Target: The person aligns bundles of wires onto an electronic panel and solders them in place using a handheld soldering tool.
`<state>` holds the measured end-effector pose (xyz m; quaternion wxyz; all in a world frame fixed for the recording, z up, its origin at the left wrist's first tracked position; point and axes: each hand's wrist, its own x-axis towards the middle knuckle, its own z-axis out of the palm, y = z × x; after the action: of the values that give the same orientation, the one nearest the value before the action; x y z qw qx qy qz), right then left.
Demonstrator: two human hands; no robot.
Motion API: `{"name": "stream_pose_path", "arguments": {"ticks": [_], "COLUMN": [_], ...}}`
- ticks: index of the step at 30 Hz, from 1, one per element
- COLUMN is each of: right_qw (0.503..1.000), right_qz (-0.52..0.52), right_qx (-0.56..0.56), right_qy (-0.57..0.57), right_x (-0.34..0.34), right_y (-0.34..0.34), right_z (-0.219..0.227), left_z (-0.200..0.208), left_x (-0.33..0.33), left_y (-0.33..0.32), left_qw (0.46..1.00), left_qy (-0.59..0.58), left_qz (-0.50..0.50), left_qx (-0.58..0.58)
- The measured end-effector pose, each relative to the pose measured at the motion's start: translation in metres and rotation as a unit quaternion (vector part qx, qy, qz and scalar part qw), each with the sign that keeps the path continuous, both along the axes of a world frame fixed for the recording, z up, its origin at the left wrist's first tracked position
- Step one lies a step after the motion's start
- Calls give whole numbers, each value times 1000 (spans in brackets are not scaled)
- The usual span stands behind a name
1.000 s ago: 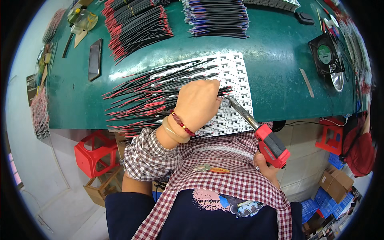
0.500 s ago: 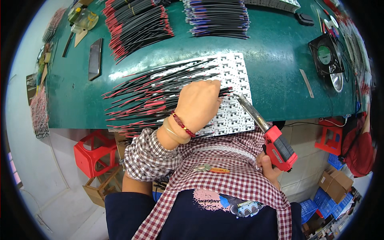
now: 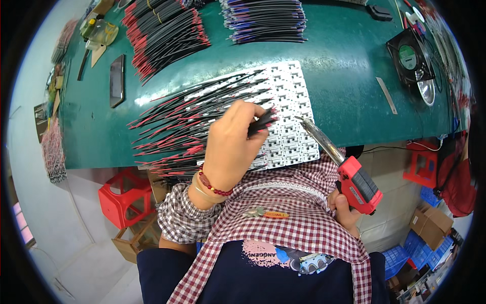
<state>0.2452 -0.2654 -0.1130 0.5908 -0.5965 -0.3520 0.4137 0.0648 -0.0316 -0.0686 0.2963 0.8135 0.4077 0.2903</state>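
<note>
My left hand is closed around a small bundle of black wires with red ends, held above the white panel. My right hand grips the handle of a red soldering gun, partly hidden behind it. Its metal tip points up and left over the panel, a short way right of the bundle and apart from it. Beneath both lies the white circuit board panel, with rows of small repeated units. Many black and red wires lie across its left part and stick out over its left edge.
On the green table lie stacks of black-red wires and black-blue wires. A phone is at left. To the right are a metal strip and a black fan. Red stools stand below.
My left hand has drawn back to the left and turned, so the bundle's ends now show between thumb and fingers. The soldering gun stays nearly in place while the whole view shifts slightly.
</note>
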Motion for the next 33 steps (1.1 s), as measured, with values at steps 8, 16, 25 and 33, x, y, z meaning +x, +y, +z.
{"name": "stream_pose_path", "arguments": {"ticks": [8, 16, 25, 33], "right_qw": [994, 991, 990, 989], "right_qz": [16, 16, 46, 34], "right_qx": [-87, -101, -110, -127], "right_qy": [63, 92, 70, 62], "right_x": [3, 6, 6, 5], "right_y": [-23, -21, -19, -15], "right_z": [-9, -10, -15, -19], "left_z": [-22, -20, -21, -24], "left_x": [7, 5, 12, 15], "left_y": [-12, -6, -15, -11], "left_qw": [986, 990, 983, 978], "left_qy": [150, 116, 152, 182], "left_qz": [-18, -11, 1, 34], "left_qx": [-71, -80, -106, -96]}}
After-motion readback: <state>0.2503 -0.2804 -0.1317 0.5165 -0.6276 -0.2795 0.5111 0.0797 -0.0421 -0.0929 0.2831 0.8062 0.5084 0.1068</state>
